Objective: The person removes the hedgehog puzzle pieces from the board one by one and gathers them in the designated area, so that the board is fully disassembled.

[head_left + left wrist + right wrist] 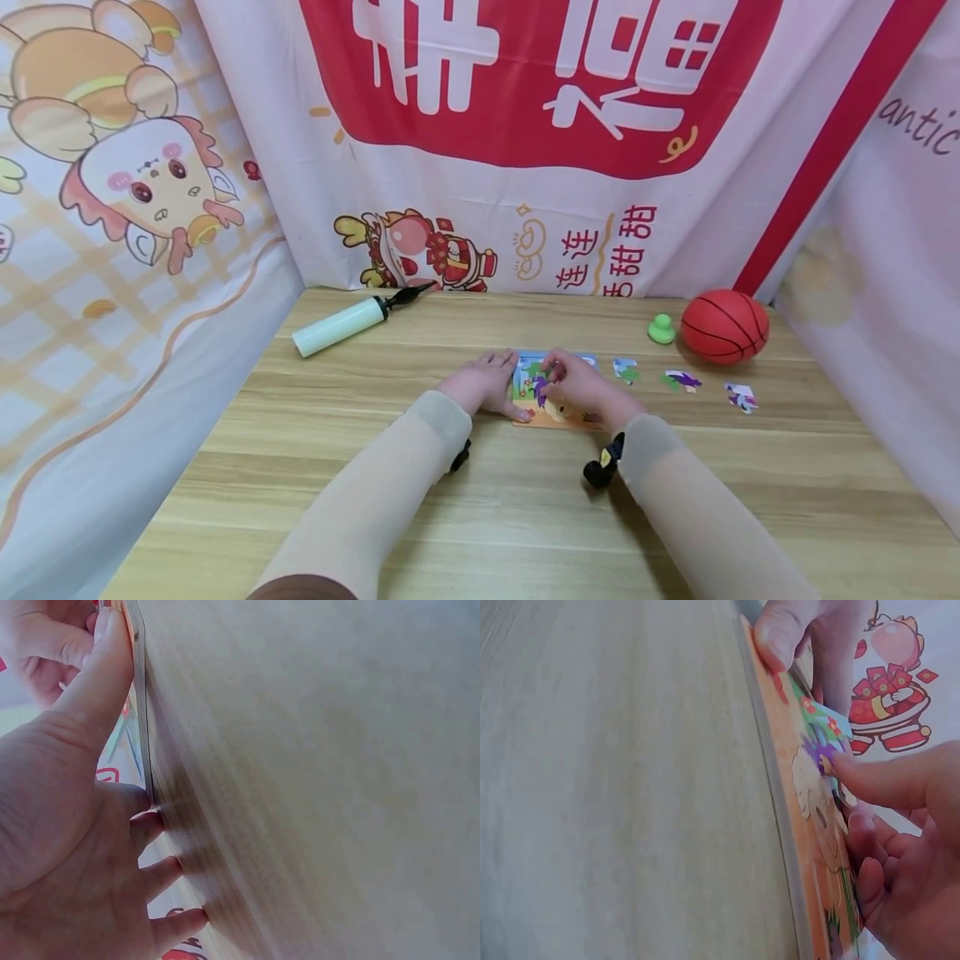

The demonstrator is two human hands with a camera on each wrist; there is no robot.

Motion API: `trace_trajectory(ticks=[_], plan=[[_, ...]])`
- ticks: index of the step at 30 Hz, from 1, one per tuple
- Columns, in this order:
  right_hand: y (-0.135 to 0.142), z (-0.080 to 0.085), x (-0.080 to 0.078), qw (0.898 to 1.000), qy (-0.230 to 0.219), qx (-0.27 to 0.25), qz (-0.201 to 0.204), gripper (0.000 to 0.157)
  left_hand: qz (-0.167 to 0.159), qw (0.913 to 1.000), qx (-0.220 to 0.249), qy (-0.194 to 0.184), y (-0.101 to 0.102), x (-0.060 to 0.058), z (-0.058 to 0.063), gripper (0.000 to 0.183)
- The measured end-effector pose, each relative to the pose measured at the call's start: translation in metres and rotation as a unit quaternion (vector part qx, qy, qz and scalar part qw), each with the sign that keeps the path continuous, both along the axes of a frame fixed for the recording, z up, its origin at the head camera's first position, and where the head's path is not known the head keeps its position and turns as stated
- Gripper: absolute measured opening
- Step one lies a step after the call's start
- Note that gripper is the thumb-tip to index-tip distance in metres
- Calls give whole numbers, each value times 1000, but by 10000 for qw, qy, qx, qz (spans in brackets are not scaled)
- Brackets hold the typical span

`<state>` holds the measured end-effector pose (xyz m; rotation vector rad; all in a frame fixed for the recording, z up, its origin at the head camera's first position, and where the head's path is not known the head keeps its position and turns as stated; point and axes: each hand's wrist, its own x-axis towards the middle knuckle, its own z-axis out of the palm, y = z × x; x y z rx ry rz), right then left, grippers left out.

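Note:
A jigsaw puzzle board (558, 423) with a colourful cartoon picture and an orange lower part lies on the table. My left hand (489, 385) rests at its left edge, thumb on the board's lower left corner and the other fingers spread on the table beyond. Over the middle of the board, my right hand (588, 390) pinches a purple puzzle piece (823, 754) low against the picture. Its thumb (889, 780) is on the purple part, with the other fingers curled and partly hiding the piece. The right side of the board is partly covered by this hand.
Right of the board lie three loose puzzle pieces (626, 370), (681, 381), (741, 397) in a row. Behind them are a small green knobbed object (662, 329) and a red basketball (725, 327). A white hand pump (341, 326) lies at the back left. Printed cloth (480, 183) hangs behind the table.

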<state>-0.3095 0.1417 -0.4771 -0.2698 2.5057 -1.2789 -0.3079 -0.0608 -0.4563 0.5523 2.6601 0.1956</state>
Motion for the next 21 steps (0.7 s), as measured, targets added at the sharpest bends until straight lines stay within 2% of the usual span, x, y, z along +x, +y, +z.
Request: trace_trajectory(ticks=[11, 21], plan=[[4, -2, 0, 9984, -170, -474, -273, 13, 4, 10000, 32, 30, -1, 1, 0, 120], [7, 0, -1, 9942, -356, -824, -599, 12, 34, 10000, 60, 57, 0, 4, 3, 120]])
